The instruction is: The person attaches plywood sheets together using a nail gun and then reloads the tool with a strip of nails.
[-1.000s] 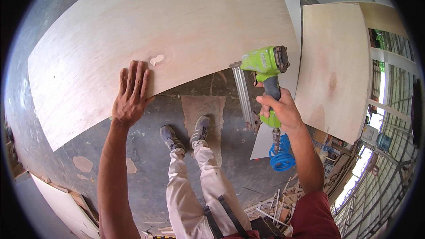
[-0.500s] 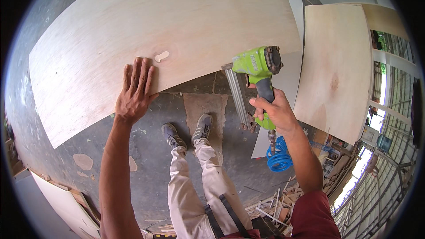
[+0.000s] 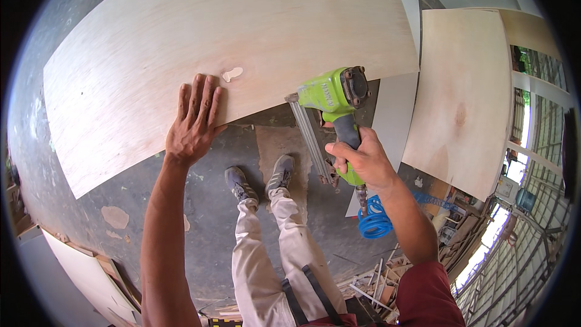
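Note:
A large pale plywood sheet (image 3: pixel 242 18) spreads in front of me, with a light patch (image 3: pixel 232 74) near its near edge. My left hand (image 3: pixel 195 118) lies on that edge, fingers stretched forward and thumb out to the right. In my right hand (image 3: pixel 363 157) is a green pneumatic nail gun (image 3: pixel 327 94), gripped by its dark handle. Its nose touches or hovers just at the sheet's near edge, right of my left hand; I cannot tell which. The silver magazine (image 3: pixel 308 139) slants down toward me. A coiled blue air hose (image 3: pixel 375 221) hangs from the handle's base.
Another plywood panel (image 3: pixel 457 103) stands on the right, with a white panel (image 3: pixel 393 121) between it and the big sheet. My shoes (image 3: pixel 281 172) are on the dark, patched floor (image 3: pixel 206 230). Wood scraps (image 3: pixel 378 284) lie at the lower right. White boards (image 3: pixel 85 272) lean at the lower left.
The nail gun in my right hand has shifted left along the sheet's near edge, closer to my left hand. My left hand keeps its place on the sheet; the view has moved slightly.

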A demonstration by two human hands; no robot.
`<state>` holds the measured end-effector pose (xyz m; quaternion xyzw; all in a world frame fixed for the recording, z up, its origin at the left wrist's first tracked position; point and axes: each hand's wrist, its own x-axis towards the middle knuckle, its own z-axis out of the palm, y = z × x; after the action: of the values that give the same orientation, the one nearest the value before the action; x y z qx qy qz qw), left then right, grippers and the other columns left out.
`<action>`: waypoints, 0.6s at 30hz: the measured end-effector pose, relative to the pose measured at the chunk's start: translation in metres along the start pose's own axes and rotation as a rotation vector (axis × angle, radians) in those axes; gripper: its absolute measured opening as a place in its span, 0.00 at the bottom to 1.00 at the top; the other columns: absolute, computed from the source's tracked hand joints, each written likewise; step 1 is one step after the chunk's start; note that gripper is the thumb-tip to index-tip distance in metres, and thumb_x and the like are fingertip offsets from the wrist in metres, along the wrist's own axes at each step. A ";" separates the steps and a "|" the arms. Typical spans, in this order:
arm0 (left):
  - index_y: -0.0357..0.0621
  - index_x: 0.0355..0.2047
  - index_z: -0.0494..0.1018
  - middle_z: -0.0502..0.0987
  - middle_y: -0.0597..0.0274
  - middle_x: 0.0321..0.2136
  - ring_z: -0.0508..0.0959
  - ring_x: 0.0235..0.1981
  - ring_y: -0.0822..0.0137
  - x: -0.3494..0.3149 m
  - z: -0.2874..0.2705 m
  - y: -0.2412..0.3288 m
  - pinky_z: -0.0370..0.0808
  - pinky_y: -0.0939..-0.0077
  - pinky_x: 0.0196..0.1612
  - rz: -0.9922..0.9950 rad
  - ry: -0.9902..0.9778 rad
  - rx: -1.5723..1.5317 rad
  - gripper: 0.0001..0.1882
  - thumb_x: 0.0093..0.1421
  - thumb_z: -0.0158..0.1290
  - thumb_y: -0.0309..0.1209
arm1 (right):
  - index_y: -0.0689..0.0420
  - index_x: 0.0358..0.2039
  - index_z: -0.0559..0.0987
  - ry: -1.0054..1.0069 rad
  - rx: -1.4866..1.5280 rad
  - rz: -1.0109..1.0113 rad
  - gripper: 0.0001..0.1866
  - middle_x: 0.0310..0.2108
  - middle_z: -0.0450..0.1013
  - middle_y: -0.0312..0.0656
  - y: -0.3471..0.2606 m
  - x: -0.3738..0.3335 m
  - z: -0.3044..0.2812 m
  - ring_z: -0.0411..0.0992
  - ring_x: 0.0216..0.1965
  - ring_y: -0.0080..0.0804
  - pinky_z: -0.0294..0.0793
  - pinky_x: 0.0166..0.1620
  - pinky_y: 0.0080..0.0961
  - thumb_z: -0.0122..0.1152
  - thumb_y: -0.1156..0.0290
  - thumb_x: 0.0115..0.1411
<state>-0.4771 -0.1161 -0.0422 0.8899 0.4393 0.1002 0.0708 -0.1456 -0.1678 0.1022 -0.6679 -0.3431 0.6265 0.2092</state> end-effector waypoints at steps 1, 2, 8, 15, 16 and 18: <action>0.34 0.71 0.52 0.51 0.43 0.73 0.49 0.75 0.45 0.000 0.001 0.000 0.47 0.43 0.75 0.000 0.000 -0.002 0.53 0.51 0.66 0.40 | 0.65 0.50 0.77 -0.002 -0.006 -0.001 0.19 0.24 0.70 0.31 0.000 0.000 0.001 0.68 0.20 0.16 0.71 0.25 0.21 0.66 0.73 0.60; 0.34 0.71 0.52 0.51 0.43 0.73 0.49 0.75 0.45 -0.001 0.001 0.000 0.47 0.44 0.75 -0.001 0.000 -0.004 0.53 0.51 0.66 0.40 | 0.65 0.50 0.77 -0.004 -0.011 0.001 0.19 0.24 0.70 0.31 0.000 0.001 0.002 0.68 0.20 0.17 0.71 0.25 0.21 0.66 0.73 0.60; 0.34 0.71 0.52 0.51 0.42 0.73 0.50 0.74 0.44 0.000 0.000 0.000 0.48 0.44 0.75 -0.008 -0.002 -0.013 0.53 0.51 0.66 0.39 | 0.65 0.50 0.77 -0.007 -0.024 0.008 0.19 0.24 0.70 0.32 -0.001 0.000 0.003 0.68 0.20 0.17 0.72 0.25 0.21 0.66 0.73 0.60; 0.33 0.71 0.53 0.52 0.41 0.72 0.51 0.74 0.43 0.001 -0.002 0.000 0.49 0.42 0.75 0.010 0.014 -0.001 0.52 0.51 0.66 0.41 | 0.67 0.46 0.76 -0.024 -0.044 -0.001 0.17 0.24 0.72 0.34 0.001 -0.002 0.020 0.69 0.20 0.18 0.71 0.24 0.21 0.67 0.71 0.60; 0.34 0.71 0.53 0.53 0.42 0.72 0.52 0.74 0.42 0.000 -0.001 -0.001 0.50 0.42 0.74 0.016 0.010 0.020 0.51 0.52 0.65 0.42 | 0.67 0.46 0.76 -0.035 -0.057 -0.001 0.17 0.24 0.72 0.35 0.002 -0.001 0.024 0.69 0.20 0.18 0.71 0.24 0.21 0.67 0.70 0.59; 0.34 0.71 0.53 0.53 0.42 0.72 0.52 0.74 0.42 0.000 -0.001 -0.003 0.50 0.42 0.74 0.021 0.015 0.023 0.51 0.52 0.65 0.42 | 0.68 0.45 0.76 -0.049 -0.080 -0.002 0.18 0.23 0.72 0.36 0.006 0.002 0.028 0.69 0.19 0.19 0.70 0.23 0.21 0.67 0.69 0.59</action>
<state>-0.4796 -0.1148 -0.0424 0.8944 0.4317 0.1024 0.0565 -0.1715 -0.1744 0.0931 -0.6598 -0.3736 0.6282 0.1746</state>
